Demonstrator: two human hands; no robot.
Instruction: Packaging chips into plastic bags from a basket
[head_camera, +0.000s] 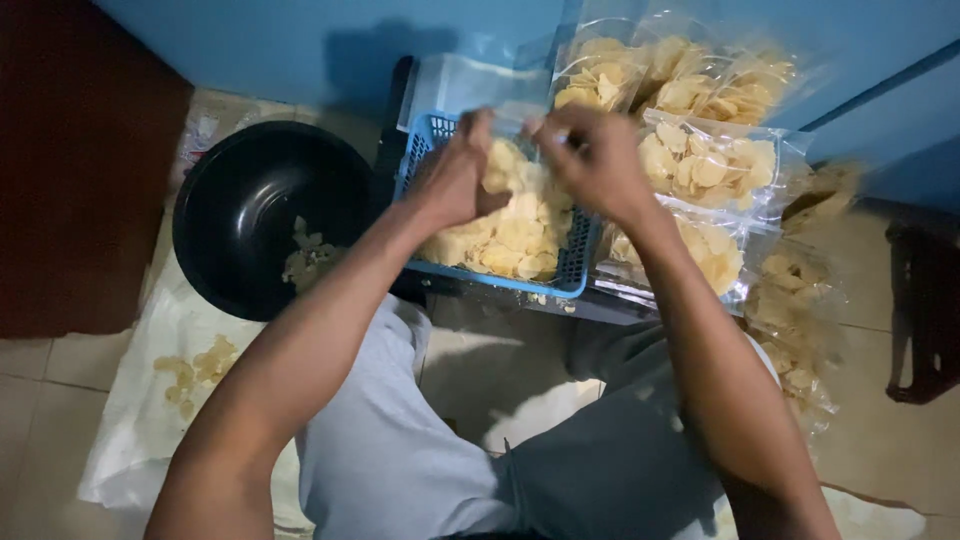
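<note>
While our 2 hands work at 12 o'clock over the blue basket (578, 262), we pinch the top of a clear bag of chips (512, 222) standing inside it. Our left hand (455, 180) is curled, thumb and fingers closed on the bag's left edge; our right hand (590, 152) is closed on its right edge. At 9 o'clock sits a black pan (240, 200) with a few crumbs. Filled chip bags (712, 165) pile up at 2 o'clock, and loose chips (195, 368) lie on white cloth (130, 440) at 8 o'clock.
</note>
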